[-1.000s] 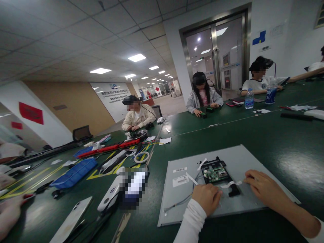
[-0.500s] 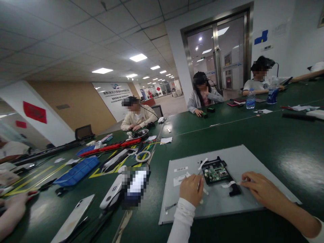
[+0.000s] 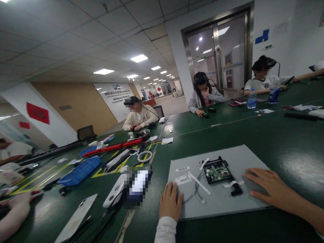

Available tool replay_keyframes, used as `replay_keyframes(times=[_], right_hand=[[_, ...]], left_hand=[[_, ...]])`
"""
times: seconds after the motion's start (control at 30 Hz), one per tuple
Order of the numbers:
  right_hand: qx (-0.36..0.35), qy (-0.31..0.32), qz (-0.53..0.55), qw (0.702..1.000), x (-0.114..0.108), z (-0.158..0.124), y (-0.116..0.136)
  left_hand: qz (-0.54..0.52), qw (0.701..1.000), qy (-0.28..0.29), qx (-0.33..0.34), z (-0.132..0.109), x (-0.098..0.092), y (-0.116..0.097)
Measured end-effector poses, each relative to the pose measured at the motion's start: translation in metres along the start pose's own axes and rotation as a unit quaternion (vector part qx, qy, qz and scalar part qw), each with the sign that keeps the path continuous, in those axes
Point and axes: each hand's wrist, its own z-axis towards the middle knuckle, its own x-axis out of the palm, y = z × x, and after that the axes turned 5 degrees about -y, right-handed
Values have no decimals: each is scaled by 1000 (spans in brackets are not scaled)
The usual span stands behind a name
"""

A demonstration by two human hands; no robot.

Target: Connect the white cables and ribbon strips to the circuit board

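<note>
A flat grey panel point(image 3: 220, 205) lies on the green table. Mounted in a black frame on it is a green circuit board point(image 3: 219, 173), with a black tab point(image 3: 236, 190) and white tape by the frame's lower right. Thin grey cables point(image 3: 195, 193) and a white strip point(image 3: 199, 183) lie left of the board. My left hand point(image 3: 170, 199) rests at the panel's left edge, fingers stretched out, holding nothing. On the panel's right side my right hand point(image 3: 268, 187) lies with fingers spread, right of the black tab.
To the left are a phone with a lit, blurred screen point(image 3: 138, 184), a white device point(image 3: 115, 192), a white phone point(image 3: 77, 217), a blue tray point(image 3: 81, 171) and a tape roll point(image 3: 144, 156). Another person's hand point(image 3: 19, 206) is at far left. Several people sit around the table.
My left hand has moved left from beside the board to the panel's edge, uncovering the cables and white strip. My right hand has opened out flat, away from the white tape.
</note>
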Motion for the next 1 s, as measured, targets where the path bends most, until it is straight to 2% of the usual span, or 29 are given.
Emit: replay_keyframes(times=[0.13, 0.2, 0.47, 0.67, 1.0], right_hand=[[-33, 69, 6, 997, -6, -7, -5], [-43, 85, 7, 995, -6, -8, -6], [-59, 54, 28, 996, -9, -6, -5], [-84, 98, 49, 990, -15, -2, -3], [-68, 96, 32, 993, -11, 0, -5]], left_hand=[[17, 999, 8, 26, -18, 0, -8], [17, 999, 21, 38, -21, -4, -11], [17, 999, 25, 37, -20, -10, -13], [2, 1000, 16, 24, -23, -8, -11], [-56, 996, -63, -22, -21, -4, -2]])
